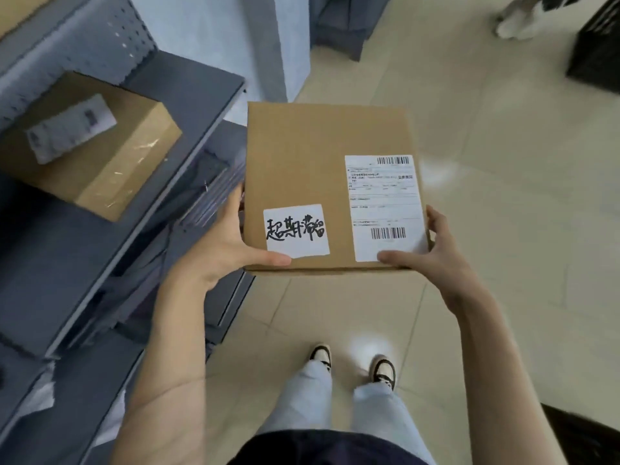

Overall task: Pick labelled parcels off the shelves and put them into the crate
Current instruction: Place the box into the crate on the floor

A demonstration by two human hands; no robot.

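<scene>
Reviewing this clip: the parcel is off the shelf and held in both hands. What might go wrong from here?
1. The left hand and right hand hold the cardboard parcel only at its near corners, so its far end may tip down and slip.
2. The black crate stands far across the floor, beside another person's foot; a collision on the way seems possible.

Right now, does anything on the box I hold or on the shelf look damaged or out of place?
Nothing looks damaged. The box is held level in both hands, left hand and right hand. Its two labels lie flat. The other box sits at an angle to the shelf edge, which seems harmless.
</scene>
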